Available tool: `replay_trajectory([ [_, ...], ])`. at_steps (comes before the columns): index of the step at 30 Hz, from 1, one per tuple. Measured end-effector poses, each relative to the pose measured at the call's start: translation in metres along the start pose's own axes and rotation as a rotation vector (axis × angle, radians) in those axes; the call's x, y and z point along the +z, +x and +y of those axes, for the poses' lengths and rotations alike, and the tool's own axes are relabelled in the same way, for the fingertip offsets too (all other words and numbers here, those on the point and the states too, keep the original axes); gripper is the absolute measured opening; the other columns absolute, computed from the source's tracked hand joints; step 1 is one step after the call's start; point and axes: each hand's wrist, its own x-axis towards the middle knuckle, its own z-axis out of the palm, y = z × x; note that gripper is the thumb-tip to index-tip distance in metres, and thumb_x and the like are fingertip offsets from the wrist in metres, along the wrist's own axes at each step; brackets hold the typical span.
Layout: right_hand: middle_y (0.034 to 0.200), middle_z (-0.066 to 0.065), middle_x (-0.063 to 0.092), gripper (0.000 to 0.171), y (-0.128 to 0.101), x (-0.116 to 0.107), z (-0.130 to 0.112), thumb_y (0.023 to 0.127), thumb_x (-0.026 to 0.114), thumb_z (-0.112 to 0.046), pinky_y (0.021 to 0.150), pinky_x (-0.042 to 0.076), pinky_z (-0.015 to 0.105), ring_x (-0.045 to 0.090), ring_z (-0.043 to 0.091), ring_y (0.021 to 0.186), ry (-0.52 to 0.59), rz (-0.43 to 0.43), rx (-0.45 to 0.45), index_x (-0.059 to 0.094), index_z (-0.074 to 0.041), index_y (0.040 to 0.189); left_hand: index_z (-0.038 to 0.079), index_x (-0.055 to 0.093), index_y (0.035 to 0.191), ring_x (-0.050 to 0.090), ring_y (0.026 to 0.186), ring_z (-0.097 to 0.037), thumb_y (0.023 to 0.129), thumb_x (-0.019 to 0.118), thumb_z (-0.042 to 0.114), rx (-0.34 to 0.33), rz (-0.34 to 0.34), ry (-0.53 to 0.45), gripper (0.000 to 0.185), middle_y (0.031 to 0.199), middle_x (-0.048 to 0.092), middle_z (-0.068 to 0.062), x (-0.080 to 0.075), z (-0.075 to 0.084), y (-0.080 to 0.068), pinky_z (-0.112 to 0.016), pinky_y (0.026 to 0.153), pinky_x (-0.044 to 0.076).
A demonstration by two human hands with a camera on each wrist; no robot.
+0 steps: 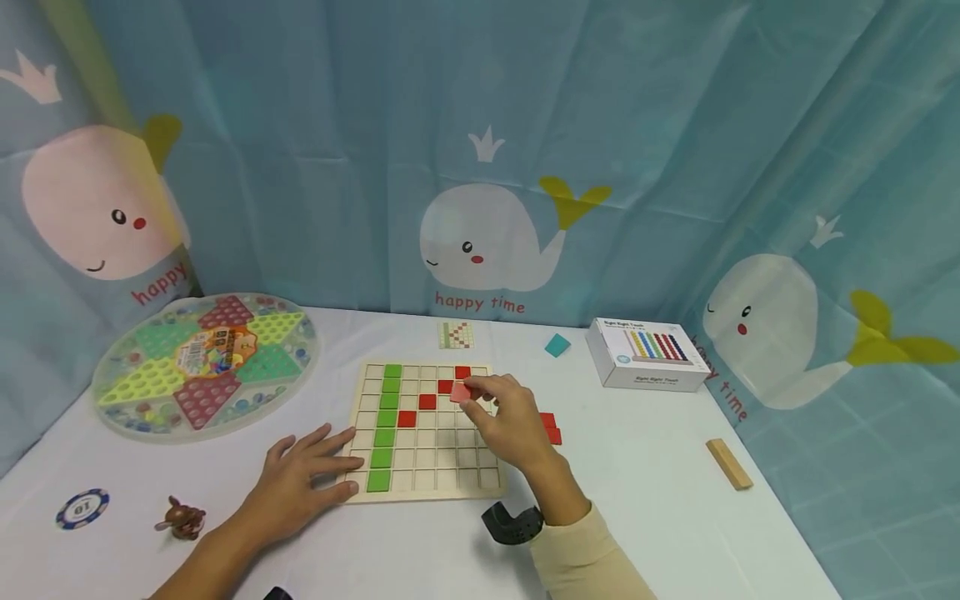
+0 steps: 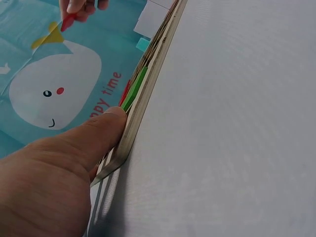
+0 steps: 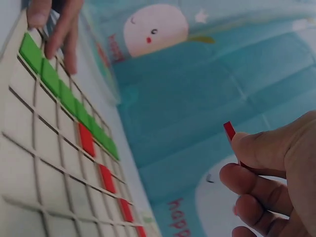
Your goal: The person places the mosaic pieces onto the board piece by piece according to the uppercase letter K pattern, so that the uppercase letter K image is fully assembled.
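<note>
A wooden grid board point(image 1: 442, 458) lies on the white table, with a column of green tiles point(image 1: 385, 437) and a diagonal of red tiles point(image 1: 427, 402) set in its squares. My right hand point(image 1: 513, 421) pinches a red square tile point(image 3: 229, 132) between thumb and fingers, raised above the board's upper right part. My left hand point(image 1: 303, 479) rests at the board's left edge with fingers spread, the thumb point(image 2: 106, 128) along its lower corner. Loose red tiles point(image 1: 553, 435) lie right of the board, partly behind my right wrist. A small pattern card point(image 1: 456, 335) lies beyond the board.
Chinese checkers set point(image 1: 217, 367) at back left. A poker chip point(image 1: 82, 508) and brown animal figurine point(image 1: 183, 518) lie front left. On the right are a white box point(image 1: 648, 358), a teal tile point(image 1: 557, 345) and a wooden block point(image 1: 728, 464). A whale-print curtain point(image 1: 337, 208) hangs behind.
</note>
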Motion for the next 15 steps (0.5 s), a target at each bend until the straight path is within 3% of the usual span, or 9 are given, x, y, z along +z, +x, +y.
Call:
replay_trajectory([
  [12,0.093,-0.002,0.068,0.024,-0.006,0.052,0.014,0.087,0.072,-0.01,0.075,0.049,0.027,0.057,0.014,0.085,0.096,-0.14,0.113,0.071,-0.005,0.111,0.022,0.077,0.105,0.034,0.133,-0.04,0.079,0.076,0.044,-0.018,-0.014,0.006,0.034,0.136,0.055,-0.005,0.0,0.002,0.002,-0.065,0.101,0.011],
  [15,0.095,-0.004,0.066,0.025,-0.009,0.061,0.019,0.087,0.072,-0.011,0.076,0.049,0.025,0.055,0.011,0.087,0.078,-0.181,0.136,0.071,-0.005,0.111,0.022,0.077,0.105,0.035,0.133,-0.041,0.079,0.076,0.044,-0.02,-0.012,0.008,0.033,0.136,0.055,-0.005,-0.001,0.001,0.0,-0.066,0.1,0.012],
])
